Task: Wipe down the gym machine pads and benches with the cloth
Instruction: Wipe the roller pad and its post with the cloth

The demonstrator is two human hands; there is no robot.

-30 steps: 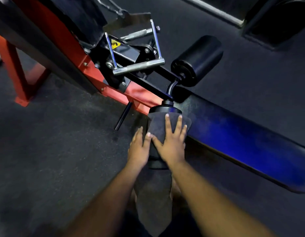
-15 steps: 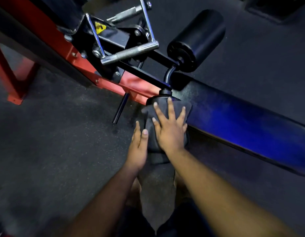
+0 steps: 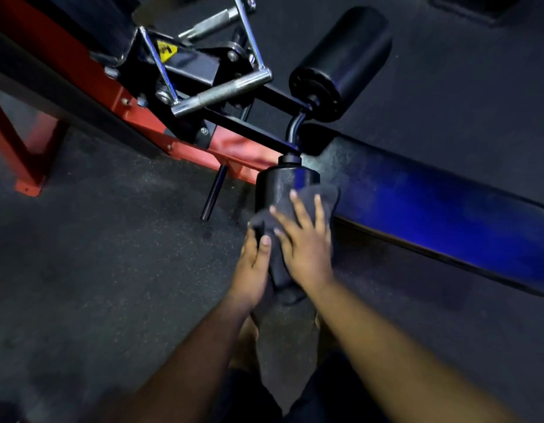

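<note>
Right hand (image 3: 307, 251) presses dark cloth (image 3: 307, 196) flat-fingered (grip released) on roller pad (image 3: 276, 187); left hand (image 3: 252, 267), fingers straight, steadies the pad's side.

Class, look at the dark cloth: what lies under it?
The near roller pad; its upper part shows bare. The right hand presses flat on the cloth. The pad's covered part is hidden.

Right hand (image 3: 305, 248) slid cloth (image 3: 290, 209) back along near roller pad (image 3: 278, 186), exposing pad's far end.
</note>
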